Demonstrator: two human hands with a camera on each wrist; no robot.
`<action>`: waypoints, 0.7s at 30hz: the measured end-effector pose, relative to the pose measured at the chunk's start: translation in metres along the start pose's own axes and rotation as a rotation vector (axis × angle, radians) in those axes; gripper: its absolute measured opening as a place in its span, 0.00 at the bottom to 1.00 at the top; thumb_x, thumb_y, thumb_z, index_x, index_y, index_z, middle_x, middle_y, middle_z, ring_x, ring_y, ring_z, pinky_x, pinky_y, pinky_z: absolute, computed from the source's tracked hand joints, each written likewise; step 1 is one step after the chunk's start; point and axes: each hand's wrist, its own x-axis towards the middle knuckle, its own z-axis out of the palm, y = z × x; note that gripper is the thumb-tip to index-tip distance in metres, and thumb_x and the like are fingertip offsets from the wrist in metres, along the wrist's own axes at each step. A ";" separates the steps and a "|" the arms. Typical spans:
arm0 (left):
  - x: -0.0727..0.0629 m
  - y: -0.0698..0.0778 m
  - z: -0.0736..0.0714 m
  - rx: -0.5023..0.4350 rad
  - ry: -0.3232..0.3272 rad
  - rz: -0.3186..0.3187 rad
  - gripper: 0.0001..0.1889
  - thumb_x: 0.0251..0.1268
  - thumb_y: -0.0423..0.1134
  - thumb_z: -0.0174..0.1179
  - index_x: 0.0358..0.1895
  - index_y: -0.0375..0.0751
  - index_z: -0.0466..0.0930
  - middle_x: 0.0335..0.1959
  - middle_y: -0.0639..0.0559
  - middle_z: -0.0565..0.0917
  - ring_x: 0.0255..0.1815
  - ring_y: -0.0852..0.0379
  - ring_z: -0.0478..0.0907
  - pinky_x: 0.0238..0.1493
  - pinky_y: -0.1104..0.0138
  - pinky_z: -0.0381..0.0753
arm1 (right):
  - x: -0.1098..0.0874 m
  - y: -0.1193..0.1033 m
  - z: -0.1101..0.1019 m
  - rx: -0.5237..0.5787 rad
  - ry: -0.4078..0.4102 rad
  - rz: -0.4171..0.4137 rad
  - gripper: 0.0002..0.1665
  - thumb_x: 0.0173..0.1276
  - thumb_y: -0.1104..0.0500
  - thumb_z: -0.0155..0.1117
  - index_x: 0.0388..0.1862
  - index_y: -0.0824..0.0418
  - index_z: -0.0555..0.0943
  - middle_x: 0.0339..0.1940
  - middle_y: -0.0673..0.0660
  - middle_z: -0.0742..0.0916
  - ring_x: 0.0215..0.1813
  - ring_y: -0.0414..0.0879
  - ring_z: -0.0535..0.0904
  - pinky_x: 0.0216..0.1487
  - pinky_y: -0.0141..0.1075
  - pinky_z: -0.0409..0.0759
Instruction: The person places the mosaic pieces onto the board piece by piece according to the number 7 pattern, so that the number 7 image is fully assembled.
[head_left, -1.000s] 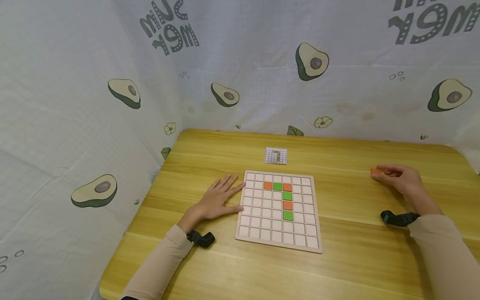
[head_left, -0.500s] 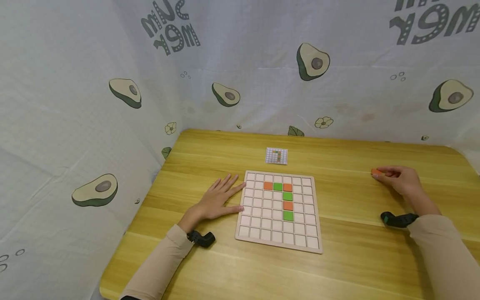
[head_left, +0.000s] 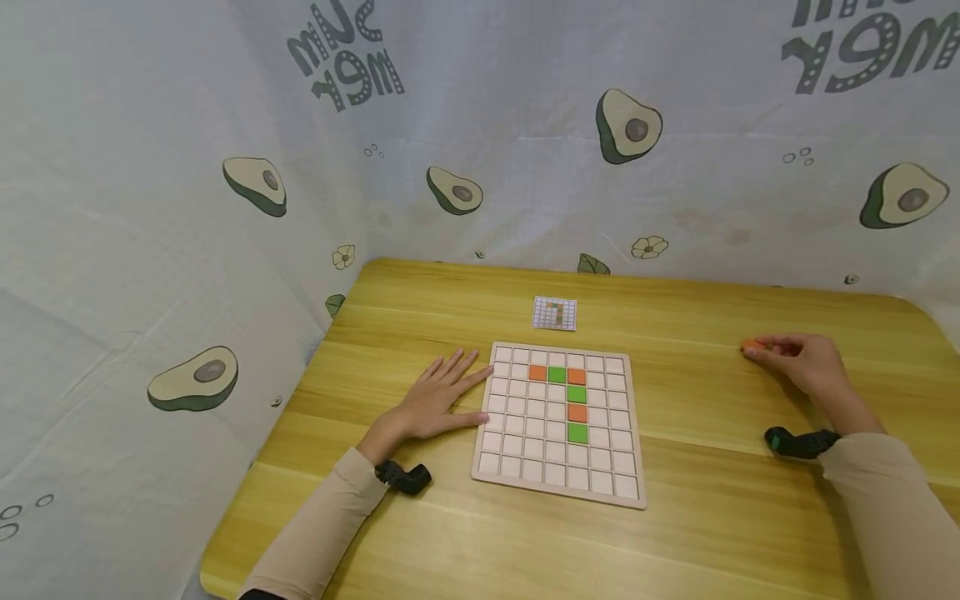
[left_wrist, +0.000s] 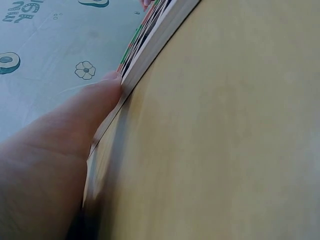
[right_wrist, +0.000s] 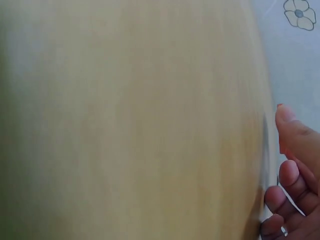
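Note:
A square board [head_left: 558, 496] with a grid of pale cells lies on the table. Three orange tiles [head_left: 577, 412] and three green tiles [head_left: 578, 432] alternate in it, forming a row that turns down into a column. My left hand [head_left: 429, 406] rests flat with spread fingers, its thumb and index fingertip touching the board's left edge; the left wrist view shows the thumb [left_wrist: 95, 102] against that edge. Away to the right, my right hand [head_left: 804, 364] pinches an orange tile [head_left: 752, 343] between thumb and fingers. Only slivers of that tile show beside the thumb in the right wrist view.
Behind the board lies a small printed card [head_left: 555, 313] showing a grid with coloured squares. A pale curtain [head_left: 525, 108] with avocado prints hangs along the back and left of the wooden table [head_left: 697, 517]. Each wrist wears a black band.
The orange tile in my right fingers has tilted a little and shows less of its face. My left hand stays in place on the board's edge. The head view has shifted slightly.

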 end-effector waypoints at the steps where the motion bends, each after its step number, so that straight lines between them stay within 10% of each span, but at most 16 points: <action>1: 0.000 0.000 0.000 -0.001 -0.003 -0.001 0.42 0.70 0.72 0.43 0.82 0.63 0.42 0.82 0.51 0.37 0.81 0.51 0.30 0.77 0.54 0.28 | 0.000 0.000 0.000 0.005 0.003 0.005 0.40 0.70 0.41 0.65 0.57 0.78 0.77 0.28 0.48 0.80 0.29 0.41 0.67 0.27 0.32 0.66; 7: 0.001 0.001 -0.001 -0.001 -0.009 -0.003 0.42 0.71 0.71 0.44 0.82 0.63 0.42 0.82 0.51 0.37 0.81 0.51 0.30 0.77 0.53 0.28 | -0.002 -0.002 -0.001 0.014 0.017 0.005 0.39 0.68 0.42 0.67 0.58 0.78 0.78 0.30 0.44 0.80 0.30 0.37 0.68 0.28 0.28 0.69; 15: 0.000 0.001 0.000 -0.003 -0.009 -0.001 0.42 0.71 0.70 0.45 0.82 0.63 0.42 0.82 0.51 0.37 0.81 0.51 0.30 0.77 0.54 0.28 | -0.014 -0.027 0.000 -0.020 0.051 -0.051 0.36 0.70 0.44 0.65 0.55 0.78 0.80 0.40 0.66 0.84 0.35 0.42 0.70 0.26 0.29 0.69; 21: 0.000 0.000 0.000 0.001 -0.002 -0.002 0.42 0.70 0.71 0.44 0.81 0.64 0.42 0.82 0.51 0.37 0.81 0.51 0.30 0.77 0.54 0.28 | -0.025 -0.045 0.004 -0.012 0.037 -0.131 0.32 0.69 0.45 0.67 0.53 0.73 0.82 0.36 0.57 0.82 0.36 0.39 0.68 0.26 0.32 0.65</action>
